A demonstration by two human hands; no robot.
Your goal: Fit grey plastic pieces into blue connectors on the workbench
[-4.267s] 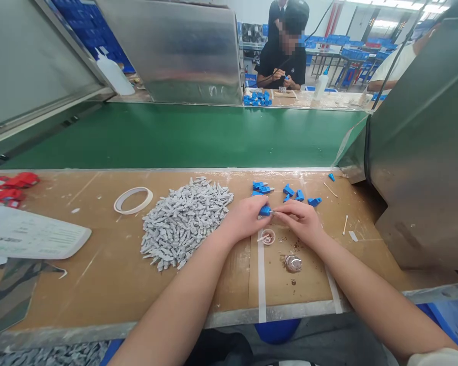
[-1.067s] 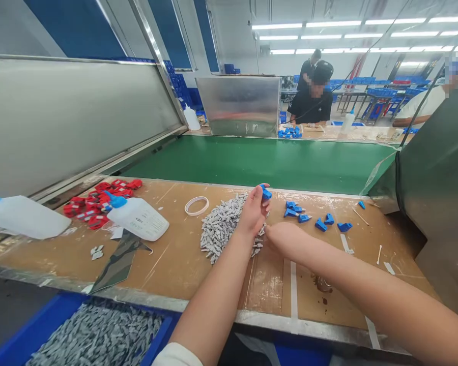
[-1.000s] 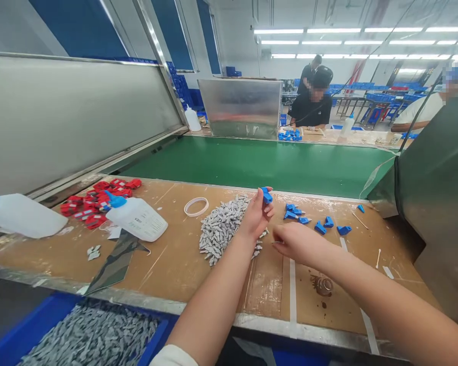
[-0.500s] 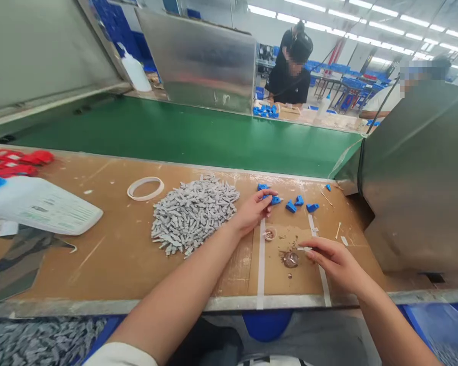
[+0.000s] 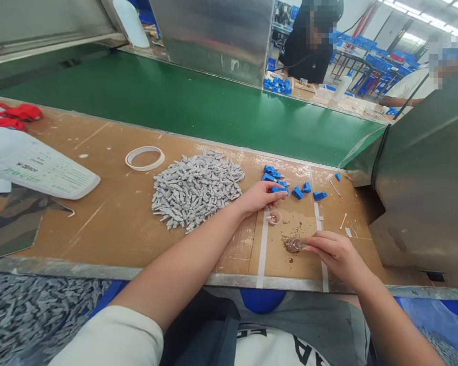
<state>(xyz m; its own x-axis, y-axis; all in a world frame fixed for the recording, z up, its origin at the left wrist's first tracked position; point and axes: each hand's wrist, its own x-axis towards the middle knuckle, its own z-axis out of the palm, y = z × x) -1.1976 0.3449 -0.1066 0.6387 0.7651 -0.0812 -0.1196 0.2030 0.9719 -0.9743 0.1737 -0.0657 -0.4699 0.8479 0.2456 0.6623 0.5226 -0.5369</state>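
Observation:
My left hand (image 5: 262,197) is closed around a small blue plastic piece (image 5: 279,190) beside a loose group of similar blue pieces (image 5: 269,174). My right hand (image 5: 334,250) pinches a thin pale stick (image 5: 302,246), mostly hidden by the fingers. Its end meets a small, glossy brownish dish or puddle (image 5: 291,245) on the cardboard; I cannot tell which. Brown specks lie around it. Between my hands stands a small round cup (image 5: 275,217) with brownish contents. A few more blue pieces (image 5: 297,192) lie beyond my right hand.
A heap of grey plastic parts (image 5: 196,190) and a white tape roll (image 5: 145,158) lie left. A large white bottle (image 5: 41,165) rests at far left. The green belt (image 5: 183,107) runs behind; a metal panel (image 5: 423,178) stands right. A co-worker (image 5: 309,46) sits across.
The view has tilted down. My right hand has brought the stick's end onto the glossy brown spot. My left hand stays by the blue pieces.

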